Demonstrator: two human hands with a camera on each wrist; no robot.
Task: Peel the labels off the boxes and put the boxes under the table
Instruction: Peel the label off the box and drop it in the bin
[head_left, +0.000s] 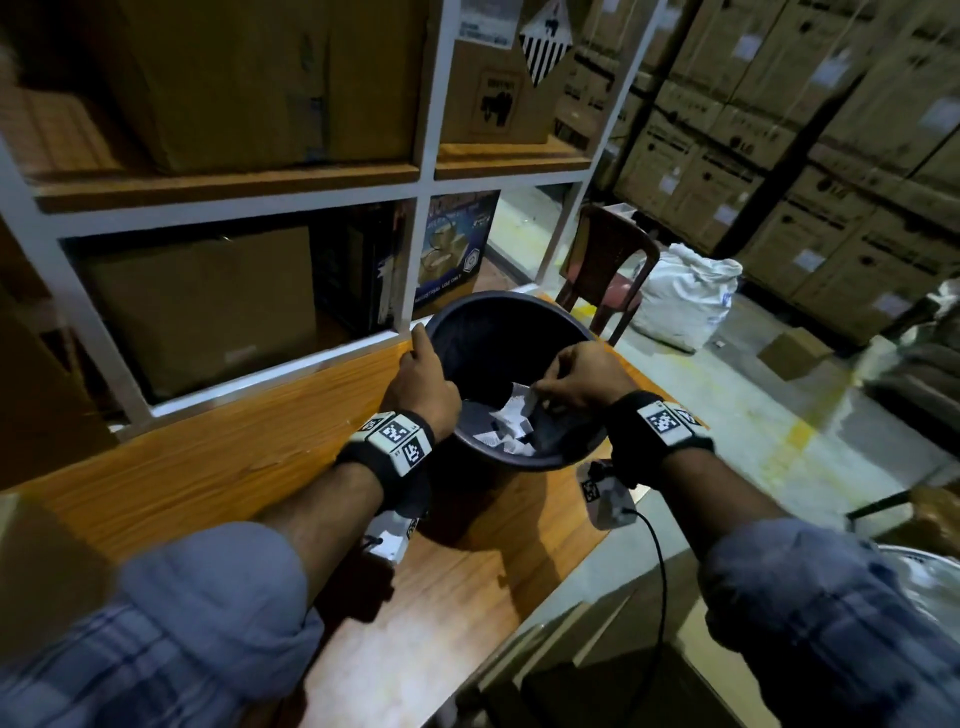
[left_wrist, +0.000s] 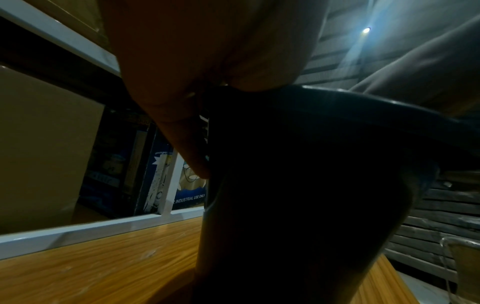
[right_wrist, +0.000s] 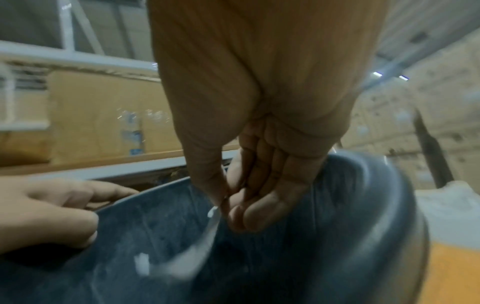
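A dark round bin (head_left: 498, 332) stands tilted on the wooden table (head_left: 218, 467). My left hand (head_left: 423, 379) grips its near-left rim, thumb on the outside (left_wrist: 192, 148). My right hand (head_left: 576, 376) hovers over the bin's mouth and pinches a white peeled label (head_left: 530, 400) between thumb and fingers (right_wrist: 226, 203). Several white label scraps (head_left: 506, 439) lie inside the bin. Cardboard boxes (head_left: 202, 306) fill the white shelf behind the table.
A white shelf frame (head_left: 415, 249) rises at the table's far edge. To the right are a brown plastic chair (head_left: 605, 270), a white sack (head_left: 685, 296), a small box on the floor (head_left: 792, 351) and stacked cartons (head_left: 810, 156).
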